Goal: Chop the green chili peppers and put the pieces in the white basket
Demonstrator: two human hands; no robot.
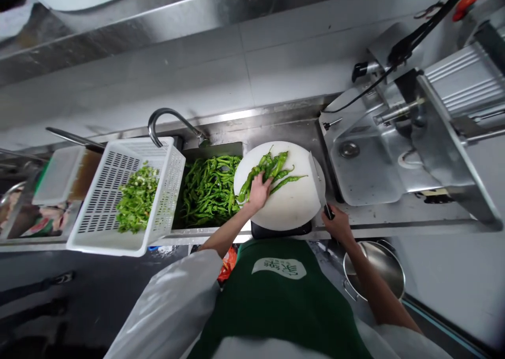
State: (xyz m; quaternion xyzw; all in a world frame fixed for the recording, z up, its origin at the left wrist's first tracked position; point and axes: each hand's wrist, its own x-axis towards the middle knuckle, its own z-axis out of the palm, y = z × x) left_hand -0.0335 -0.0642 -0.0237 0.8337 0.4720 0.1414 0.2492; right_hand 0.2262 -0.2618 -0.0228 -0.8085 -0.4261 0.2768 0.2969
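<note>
A round white cutting board [294, 201] lies on the steel counter in front of me. A bunch of long green peppers [272, 170] rests on its far left part. My left hand [259, 191] presses down on the near ends of these peppers, fingers closed over them. My right hand [336, 223] grips the dark handle of a cleaver [317, 182], whose blade lies along the board's right edge. To the left of the board, a sink [209, 190] is filled with many whole green peppers.
A white slotted basket [161, 190] with chopped green pepper pieces sits over the sink's left side. A curved faucet [168, 118] rises behind it. A steel slicing machine [418, 138] stands at right. A steel pot [381, 272] sits low by my right arm.
</note>
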